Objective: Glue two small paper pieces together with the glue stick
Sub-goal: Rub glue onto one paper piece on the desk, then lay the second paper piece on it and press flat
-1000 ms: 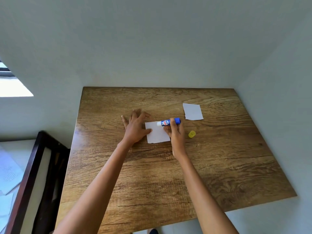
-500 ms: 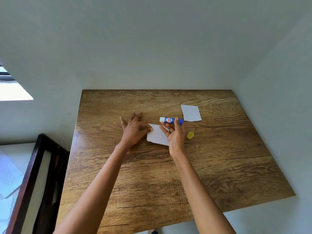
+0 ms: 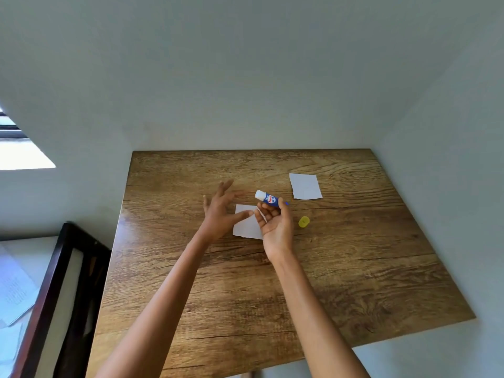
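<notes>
A small white paper piece (image 3: 246,223) lies on the wooden table (image 3: 272,282) near its middle. My left hand (image 3: 221,211) hovers at the paper's left edge with fingers spread and straight, thumb pointing over the paper. My right hand (image 3: 276,226) is turned palm up and holds the uncapped blue glue stick (image 3: 270,199) between thumb and fingertips, its white tip pointing left above the paper. A second white paper piece (image 3: 305,186) lies farther back to the right. The yellow cap (image 3: 303,222) rests on the table just right of my right hand.
Grey walls close the table in at the back and right. To the left stand a dark wooden frame (image 3: 57,290) and a white surface with papers (image 3: 13,290). A bright window (image 3: 19,151) is at the far left.
My right hand lifted the glue stick off the paper and turned palm up. My left hand rose from pressing the paper, fingers now spread above it.
</notes>
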`<state>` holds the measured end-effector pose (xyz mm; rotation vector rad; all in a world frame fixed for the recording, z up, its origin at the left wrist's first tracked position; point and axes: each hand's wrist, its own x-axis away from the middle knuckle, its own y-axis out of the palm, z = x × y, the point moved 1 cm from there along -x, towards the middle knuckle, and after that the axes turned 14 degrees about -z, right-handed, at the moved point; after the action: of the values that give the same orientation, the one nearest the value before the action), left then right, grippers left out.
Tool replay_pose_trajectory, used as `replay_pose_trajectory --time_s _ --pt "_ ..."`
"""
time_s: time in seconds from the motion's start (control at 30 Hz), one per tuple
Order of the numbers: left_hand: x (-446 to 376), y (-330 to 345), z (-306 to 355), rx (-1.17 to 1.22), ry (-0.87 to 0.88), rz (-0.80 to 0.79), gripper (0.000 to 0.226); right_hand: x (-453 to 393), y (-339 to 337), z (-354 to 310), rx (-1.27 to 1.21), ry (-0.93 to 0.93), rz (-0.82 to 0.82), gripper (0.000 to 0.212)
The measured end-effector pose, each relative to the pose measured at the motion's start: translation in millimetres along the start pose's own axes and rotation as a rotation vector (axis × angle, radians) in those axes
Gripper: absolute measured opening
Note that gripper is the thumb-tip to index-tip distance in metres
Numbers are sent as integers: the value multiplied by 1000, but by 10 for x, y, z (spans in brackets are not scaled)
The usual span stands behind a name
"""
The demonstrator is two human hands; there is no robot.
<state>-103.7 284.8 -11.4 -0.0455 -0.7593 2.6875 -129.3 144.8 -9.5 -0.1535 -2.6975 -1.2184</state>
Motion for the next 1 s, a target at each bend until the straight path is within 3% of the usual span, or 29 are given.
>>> replay_pose_trajectory --time_s 0.13,0.3,0.5,0.67,0.83,1.0 --pt "-38 29 256 202 36 -100 45 58 58 -13 -64 76 -21 25" --pt "-92 149 464 302 87 -101 28 112 95 -57 -76 100 -71 24" --pt "-112 263 722 486 141 -107 14 187 -1 -240 64 75 -56 35" --pt "-213 444 877 543 116 -60 14 312 -267 -511 489 -59 111 28" --pt "-362 691 840 318 65 -48 24 327 -558 -758 965 -183 202 7" --pt "-408 848 755 263 42 3 23 233 -740 -784 1289 -93 137 22"
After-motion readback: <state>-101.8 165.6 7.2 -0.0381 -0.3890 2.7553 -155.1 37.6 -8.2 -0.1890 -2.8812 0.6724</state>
